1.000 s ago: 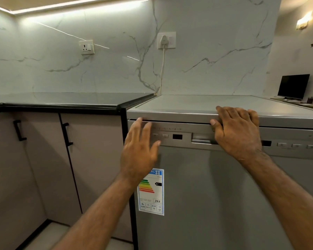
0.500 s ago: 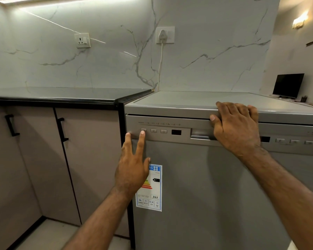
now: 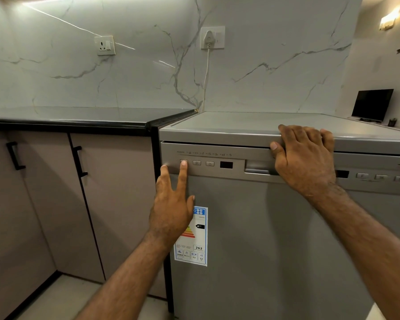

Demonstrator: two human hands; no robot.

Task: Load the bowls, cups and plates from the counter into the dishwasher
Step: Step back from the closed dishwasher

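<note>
The grey dishwasher (image 3: 275,239) stands with its door closed, right of the black counter (image 3: 79,114). My left hand (image 3: 171,204) reaches up to the control panel, and one straight fingertip presses the leftmost button, beside the P button (image 3: 196,163). A second finger touches the panel's left end. My right hand (image 3: 305,158) grips the top front edge of the dishwasher, fingers bent over the top and thumb against the front lip. It partly covers the door's handle recess (image 3: 256,168). No bowls, cups or plates are in view.
Two cabinet doors (image 3: 116,192) with black handles sit under the counter on the left. A white plug (image 3: 209,39) and its cord run down the marble wall to behind the dishwasher. An energy label (image 3: 200,248) is stuck on the door. A dark monitor (image 3: 372,105) stands far right.
My left hand dropped from the panel's top edge and narrowed to two straight fingers, one now pressing the leftmost button. My right hand stayed on the top edge.
</note>
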